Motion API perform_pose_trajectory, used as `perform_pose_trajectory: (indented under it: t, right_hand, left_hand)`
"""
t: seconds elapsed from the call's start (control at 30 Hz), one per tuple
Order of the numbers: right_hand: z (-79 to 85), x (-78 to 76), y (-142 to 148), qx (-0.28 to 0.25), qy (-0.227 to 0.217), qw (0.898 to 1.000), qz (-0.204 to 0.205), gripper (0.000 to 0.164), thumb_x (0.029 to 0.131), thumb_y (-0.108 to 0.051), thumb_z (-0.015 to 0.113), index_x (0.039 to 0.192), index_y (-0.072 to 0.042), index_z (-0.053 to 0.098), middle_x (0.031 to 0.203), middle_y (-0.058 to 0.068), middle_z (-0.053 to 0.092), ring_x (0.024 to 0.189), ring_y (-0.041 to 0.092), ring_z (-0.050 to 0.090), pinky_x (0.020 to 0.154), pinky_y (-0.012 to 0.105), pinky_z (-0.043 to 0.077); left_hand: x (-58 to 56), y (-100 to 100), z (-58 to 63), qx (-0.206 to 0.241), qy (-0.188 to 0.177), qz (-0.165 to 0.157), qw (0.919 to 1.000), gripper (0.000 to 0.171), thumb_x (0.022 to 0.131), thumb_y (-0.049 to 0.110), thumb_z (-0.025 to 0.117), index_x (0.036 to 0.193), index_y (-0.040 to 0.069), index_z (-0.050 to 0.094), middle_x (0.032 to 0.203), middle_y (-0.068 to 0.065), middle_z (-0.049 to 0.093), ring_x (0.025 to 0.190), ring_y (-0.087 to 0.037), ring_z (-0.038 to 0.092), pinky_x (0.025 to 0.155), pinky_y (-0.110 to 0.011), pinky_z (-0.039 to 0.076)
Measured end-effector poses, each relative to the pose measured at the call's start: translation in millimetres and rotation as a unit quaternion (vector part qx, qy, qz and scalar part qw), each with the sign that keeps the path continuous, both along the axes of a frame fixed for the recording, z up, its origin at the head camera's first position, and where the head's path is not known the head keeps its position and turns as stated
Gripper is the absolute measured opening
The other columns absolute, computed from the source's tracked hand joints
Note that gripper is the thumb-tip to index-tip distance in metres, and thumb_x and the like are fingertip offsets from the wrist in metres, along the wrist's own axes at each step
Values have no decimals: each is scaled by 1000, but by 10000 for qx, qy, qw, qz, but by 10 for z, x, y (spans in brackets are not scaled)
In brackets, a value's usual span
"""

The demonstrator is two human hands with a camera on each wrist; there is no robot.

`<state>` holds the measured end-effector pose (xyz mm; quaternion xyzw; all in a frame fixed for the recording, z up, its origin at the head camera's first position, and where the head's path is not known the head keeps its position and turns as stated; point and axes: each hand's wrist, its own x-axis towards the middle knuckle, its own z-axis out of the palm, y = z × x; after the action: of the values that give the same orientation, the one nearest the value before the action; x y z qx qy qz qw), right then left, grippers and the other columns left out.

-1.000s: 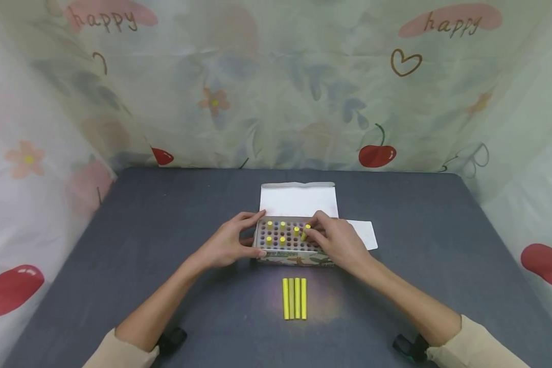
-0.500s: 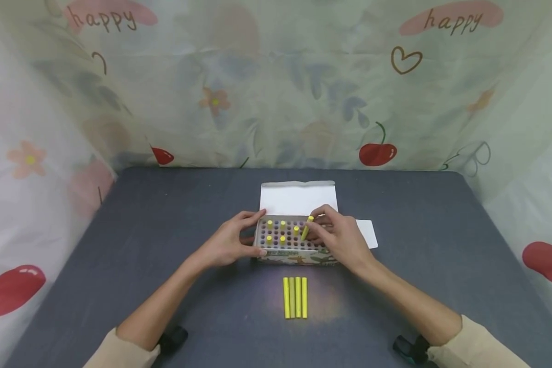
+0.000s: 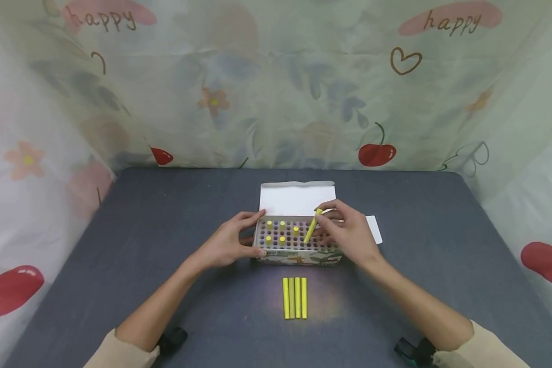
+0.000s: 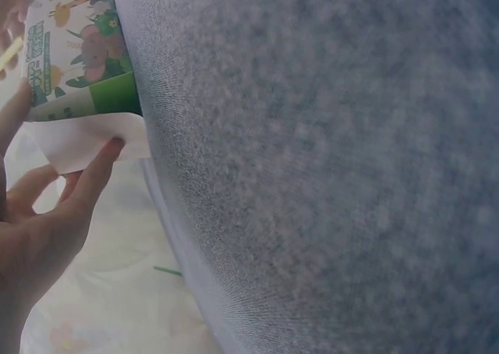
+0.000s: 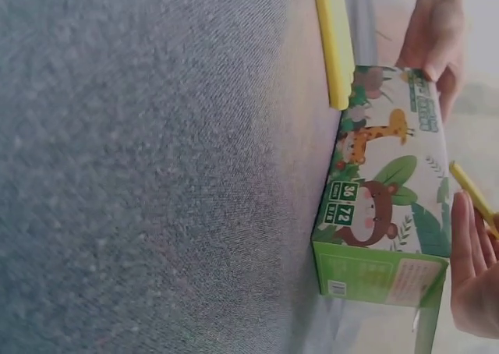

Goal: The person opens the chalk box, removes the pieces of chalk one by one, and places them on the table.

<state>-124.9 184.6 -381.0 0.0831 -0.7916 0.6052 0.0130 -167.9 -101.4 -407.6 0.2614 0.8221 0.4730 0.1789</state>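
Observation:
A cardboard box [image 3: 299, 258] with animal prints stands with its top raised; the holed insert inside [image 3: 276, 244] holds several upright yellow chalk sticks [image 3: 282, 225]. My left hand [image 3: 230, 245] grips the box's left end, thumb at the front edge and fingers at the back corner. In the left wrist view, a finger of that hand [image 4: 47, 237] touches a white flap [image 4: 86, 139]. Between thumb and fingertips, my right hand [image 3: 351, 232] pinches a tilted yellow chalk stick [image 3: 313, 226] over the right half of the insert. Whether its lower tip is still in a hole I cannot tell.
Several yellow chalk sticks [image 3: 295, 298] lie side by side on the dark tabletop [image 3: 211, 317] in front of the box. The white lid [image 3: 298, 200] lies back behind it, and a side flap [image 3: 374, 230] sticks out right. A printed curtain [image 3: 276, 102] hangs behind.
My right hand has risen and shifted right, drawing the chalk stick upward so that much more of its length shows. The left hand and the box have stayed in place.

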Motion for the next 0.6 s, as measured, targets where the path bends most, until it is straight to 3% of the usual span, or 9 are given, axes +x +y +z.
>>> perform_pose_trajectory:
  t: [0.17,0.37,0.6]
  right_hand:
    - [-15,44,19,-185,-293,9993,149,31,98,-15,66,120,5,58,97,21,70,79,40,71,61,42,63]
    - [-17,121,46,44,-582,9983,70,33,97,-19,67,122,2,60,97,18,70,77,34,72,62,41,63]
    - [-10,215,92,11,-692,9974,182,35,96,-18,69,123,3,62,94,16,71,73,32,72,62,48,63]
  left_hand:
    - [-12,-27,-7,-26,77,-16,10000,92,82,10,83,157,18,30,149,-17,35,131,-38,48,96,-38,55]
    - [2,-37,-32,15,14,-14,10000,92,82,10,82,158,17,30,149,-18,33,127,-40,52,95,-36,56]
    - [9,2,-27,18,57,16,10000,92,82,10,82,158,17,30,149,-19,34,124,-40,54,93,-35,57]
